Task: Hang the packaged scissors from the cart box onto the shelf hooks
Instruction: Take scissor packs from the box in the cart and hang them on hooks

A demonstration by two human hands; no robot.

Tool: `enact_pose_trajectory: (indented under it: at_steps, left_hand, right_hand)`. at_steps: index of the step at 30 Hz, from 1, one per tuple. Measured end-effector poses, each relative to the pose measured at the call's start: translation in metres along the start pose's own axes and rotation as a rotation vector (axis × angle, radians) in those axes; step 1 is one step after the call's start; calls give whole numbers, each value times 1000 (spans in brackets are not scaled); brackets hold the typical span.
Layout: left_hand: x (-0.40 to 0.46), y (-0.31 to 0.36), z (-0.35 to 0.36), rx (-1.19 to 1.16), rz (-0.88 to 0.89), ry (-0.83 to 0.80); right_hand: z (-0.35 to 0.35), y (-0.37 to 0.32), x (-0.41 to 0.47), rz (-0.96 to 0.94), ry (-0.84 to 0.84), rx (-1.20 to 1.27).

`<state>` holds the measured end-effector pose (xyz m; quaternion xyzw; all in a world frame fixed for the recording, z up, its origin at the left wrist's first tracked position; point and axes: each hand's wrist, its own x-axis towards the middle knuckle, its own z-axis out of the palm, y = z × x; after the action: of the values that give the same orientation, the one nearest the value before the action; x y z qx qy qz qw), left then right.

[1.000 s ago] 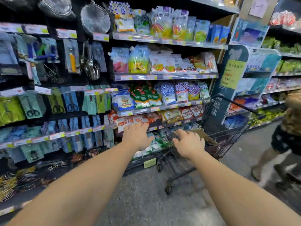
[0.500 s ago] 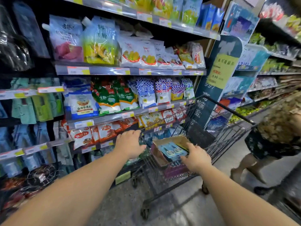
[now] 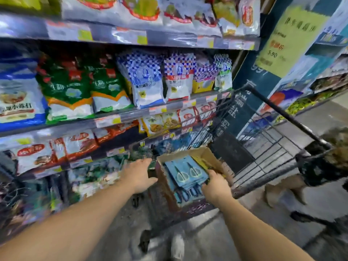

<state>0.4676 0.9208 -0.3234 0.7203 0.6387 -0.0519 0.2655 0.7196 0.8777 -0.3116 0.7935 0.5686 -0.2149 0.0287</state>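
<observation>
The cardboard box (image 3: 205, 155) is open on top, so reaching straight down in is easy. It sits in the cart's near left corner, and the wire cart (image 3: 263, 146) walls close in its far and right sides. The shelf (image 3: 120, 117) edges packed with bags crowd the left. A passer-by (image 3: 323, 166) stands just beside the cart's right side, narrowing the aisle floor (image 3: 216, 240).
</observation>
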Motion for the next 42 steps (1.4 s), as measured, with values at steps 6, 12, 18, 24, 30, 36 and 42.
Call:
enact_pose_trajectory:
  at_steps: [6,12,18,24,30,36,42]
  left_hand:
    - [95,46,41,-216,-229,-131]
    - [170,74,103,-471,-406,-192]
    - [223,95,164,-538,-429,-292]
    - [256,97,205,-857,-782,-189]
    - [271,98,225,-982,-885,-110]
    - [267,99,220,-1005,-885,-153]
    - [252,113,195,-1165,-905,-173]
  right_hand:
    - [4,40,146,13,-217,33]
    - [37,69,233,-15,-284,-3]
    - [87,75,287,13,-319,64]
    - [126,77,317,30,-290,-7]
    - [144,87,323,44,-342,-61]
    - [131,96,320,210,-417,105]
    - [116,105,300,339,-435,371]
